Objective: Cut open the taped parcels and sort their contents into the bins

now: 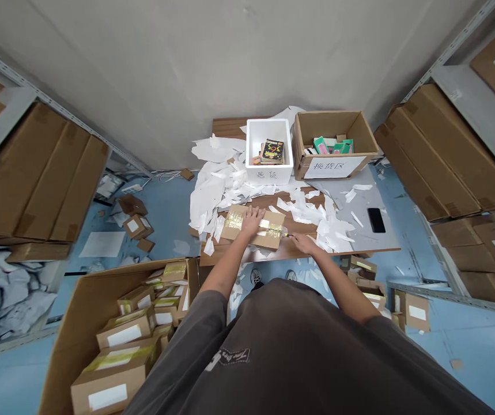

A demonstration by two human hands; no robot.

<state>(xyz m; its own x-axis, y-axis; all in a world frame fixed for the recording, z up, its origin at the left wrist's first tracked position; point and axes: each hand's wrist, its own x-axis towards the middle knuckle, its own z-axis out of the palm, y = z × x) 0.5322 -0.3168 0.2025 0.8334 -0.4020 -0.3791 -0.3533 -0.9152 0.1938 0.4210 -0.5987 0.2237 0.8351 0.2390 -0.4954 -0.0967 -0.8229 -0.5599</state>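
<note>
A taped cardboard box (235,222) lies on the wooden table near its front edge. My left hand (253,220) presses down on its top, palm down and fingers stretched out. At the box's right end, my right hand (302,244) is closed around a small box cutter (288,235) with dark and yellow parts. Its tip points at the taped right edge; whether the blade is in the tape is too small to tell. Torn white paper (331,227) lies around the box.
Behind stand a white foam bin (268,175) holding small packets and an open carton (366,151) with green and pink boxes. A black phone (376,220) lies at the right. A huge carton of parcels (120,337) stands front left. Box-filled shelves (474,104) flank the table.
</note>
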